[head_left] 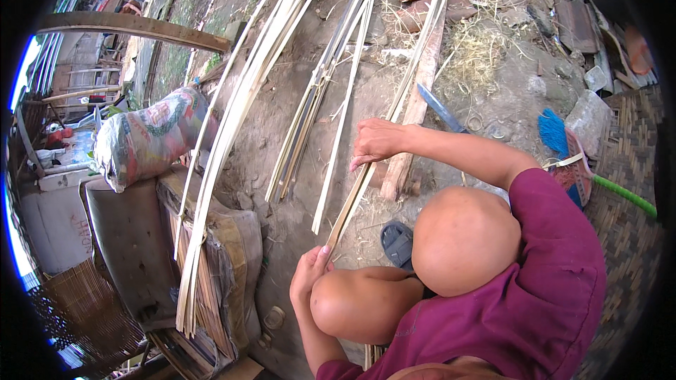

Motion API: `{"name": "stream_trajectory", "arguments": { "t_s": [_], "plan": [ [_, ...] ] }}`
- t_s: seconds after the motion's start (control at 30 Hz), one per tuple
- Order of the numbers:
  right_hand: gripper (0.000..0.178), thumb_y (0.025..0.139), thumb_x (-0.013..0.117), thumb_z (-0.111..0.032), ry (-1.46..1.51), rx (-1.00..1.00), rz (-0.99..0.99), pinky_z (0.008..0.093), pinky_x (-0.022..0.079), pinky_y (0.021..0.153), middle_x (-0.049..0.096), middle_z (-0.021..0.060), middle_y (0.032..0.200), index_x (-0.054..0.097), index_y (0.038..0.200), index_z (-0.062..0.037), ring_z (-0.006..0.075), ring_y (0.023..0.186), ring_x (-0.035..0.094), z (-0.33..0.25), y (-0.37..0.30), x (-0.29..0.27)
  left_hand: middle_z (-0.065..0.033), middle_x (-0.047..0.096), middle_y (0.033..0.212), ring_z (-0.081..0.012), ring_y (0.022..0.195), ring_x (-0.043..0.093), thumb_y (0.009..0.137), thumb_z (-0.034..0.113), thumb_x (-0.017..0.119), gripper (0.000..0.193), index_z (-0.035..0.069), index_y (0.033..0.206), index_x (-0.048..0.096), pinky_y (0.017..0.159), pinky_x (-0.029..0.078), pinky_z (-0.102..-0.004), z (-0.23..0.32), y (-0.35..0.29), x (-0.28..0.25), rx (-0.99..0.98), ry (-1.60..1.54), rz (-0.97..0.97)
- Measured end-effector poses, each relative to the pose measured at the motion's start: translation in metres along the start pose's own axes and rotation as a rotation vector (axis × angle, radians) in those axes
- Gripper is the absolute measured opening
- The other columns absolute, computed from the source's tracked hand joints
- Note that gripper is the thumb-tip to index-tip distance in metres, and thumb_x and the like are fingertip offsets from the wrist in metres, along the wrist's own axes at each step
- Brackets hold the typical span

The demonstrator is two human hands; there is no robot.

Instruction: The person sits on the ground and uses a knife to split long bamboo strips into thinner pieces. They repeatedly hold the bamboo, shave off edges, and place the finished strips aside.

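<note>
Long split bamboo strips [360, 193] run up from my knees to the top of the view. My left hand [308, 271] pinches their near end beside my left knee, with the thumb on top. Farther up, my right hand [377, 141] is closed around the same strips, palm down. How many strips lie in the grip is hard to make out. A wooden board [422, 91] slants on the ground under and beside them. Just beyond my right forearm lies a knife [439, 108], blade pointing away to the left; my forearm passes close to its handle end.
Pale bamboo strips [238, 102] lean over a worn seat [236, 239] at left. A darker bundle [304, 123] lies on the dirt. A stuffed sack [151, 134] rests behind the seat. At right are a blue-bristled broom [553, 132], a stone block [589, 121] and woven matting [637, 148].
</note>
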State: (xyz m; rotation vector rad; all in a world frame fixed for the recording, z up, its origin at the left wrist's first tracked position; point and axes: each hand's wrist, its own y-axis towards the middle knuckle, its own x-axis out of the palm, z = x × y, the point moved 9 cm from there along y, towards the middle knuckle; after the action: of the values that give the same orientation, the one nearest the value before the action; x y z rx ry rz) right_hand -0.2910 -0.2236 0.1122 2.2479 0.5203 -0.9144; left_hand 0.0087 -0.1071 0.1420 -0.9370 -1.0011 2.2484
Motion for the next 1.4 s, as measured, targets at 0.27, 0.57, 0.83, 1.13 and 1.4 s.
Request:
{"name": "stream_trajectory", "arguments": {
  "t_s": [0.27,0.57,0.83,1.13,1.4],
  "plan": [
    [0.064,0.094,0.05,-0.062,0.063,0.257,-0.145,0.0447,0.046,0.057,0.062,0.0142,0.062,0.066,0.066,-0.0073,0.0384,0.062,0.058,0.019,0.008,0.0,0.0041,0.05,0.066,-0.0045,0.057,0.042,0.105,0.044,0.048,0.045,0.006,0.085,0.059,0.05,0.034,-0.0243,0.025,-0.025,0.021,0.063,-0.125,0.267],
    [0.043,0.097,0.061,-0.042,0.069,0.791,1.159,0.0394,0.043,0.094,0.05,0.0111,0.117,0.053,0.123,-0.0094,0.0237,0.109,0.051,0.078,-0.113,-0.082,0.0022,0.048,0.063,-0.0063,0.058,0.042,0.104,0.049,0.047,0.051,0.004,0.081,0.057,0.051,0.036,-0.0288,0.05,-0.052,0.009,0.17,0.122,0.409],
    [0.106,0.083,0.065,-0.067,1.357,1.069,1.402,0.0653,0.037,0.105,0.018,0.0214,0.155,0.004,0.153,-0.0171,0.0348,0.139,0.032,0.169,-0.108,-0.055,-0.0005,0.057,0.067,-0.0093,0.059,0.053,0.103,0.045,0.051,0.047,0.001,0.096,0.066,0.053,0.043,-0.0286,-0.002,-0.046,0.021,0.03,-0.267,0.122],
    [0.045,0.092,0.063,-0.055,2.131,0.649,1.056,0.0269,0.045,0.055,0.044,-0.0063,0.06,0.056,0.082,-0.0118,0.0086,0.053,0.044,0.11,-0.026,-0.041,-0.0022,0.064,0.08,-0.0138,0.07,0.06,0.102,0.033,0.055,0.034,0.001,0.103,0.066,0.064,0.048,-0.0322,-0.043,-0.064,0.019,-0.106,-0.592,-0.033],
    [0.049,0.096,0.055,-0.058,2.274,0.736,0.949,0.0238,0.031,0.048,0.03,-0.0093,0.055,0.046,0.076,-0.0149,0.006,0.046,0.029,0.107,-0.063,0.046,-0.003,0.065,0.085,-0.0137,0.077,0.06,0.101,0.029,0.056,0.03,0.001,0.107,0.066,0.071,0.048,-0.0316,-0.029,-0.076,0.03,0.069,-0.17,0.17]
  ]
}}
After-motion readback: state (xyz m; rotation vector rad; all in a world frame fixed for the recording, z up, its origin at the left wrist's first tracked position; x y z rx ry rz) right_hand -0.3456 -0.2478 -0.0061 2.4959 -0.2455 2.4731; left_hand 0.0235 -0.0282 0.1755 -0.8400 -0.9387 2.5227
